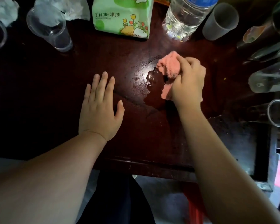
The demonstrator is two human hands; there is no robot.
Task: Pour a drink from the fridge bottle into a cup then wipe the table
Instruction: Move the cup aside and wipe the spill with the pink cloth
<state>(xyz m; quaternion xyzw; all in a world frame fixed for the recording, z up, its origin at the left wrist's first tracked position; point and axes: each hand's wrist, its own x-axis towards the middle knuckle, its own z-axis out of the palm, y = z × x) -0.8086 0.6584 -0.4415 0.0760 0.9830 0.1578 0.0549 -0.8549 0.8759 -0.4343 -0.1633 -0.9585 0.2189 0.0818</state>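
Dark reddish-brown wooden surface (136, 130) carries everything, and near its middle lies a shiny puddle of spilled liquid (152, 84), so the wiping part of the task seems to be in hand, while the pouring looks already done.

Behind the puddle stands a green and white tissue pack with cartoon flowers (121, 18), and just to its right a clear plastic water bottle with a blue label (183, 18), probably the bottle that was poured from. A frosted plastic cup (220, 21) stands just beside the bottle, and a clear plastic cup (48, 28) stands at the far left; both are pushed back, I think to leave room for wiping.

The left hand (100, 109) lies flat on the surface, fingers spread, holding nothing; it likely steadies the body.

The right hand (187, 80) has its grip closed around a crumpled pink fluffy cloth (168, 67), pressed down at the right edge of the puddle, touching the liquid, so that it can soak it.
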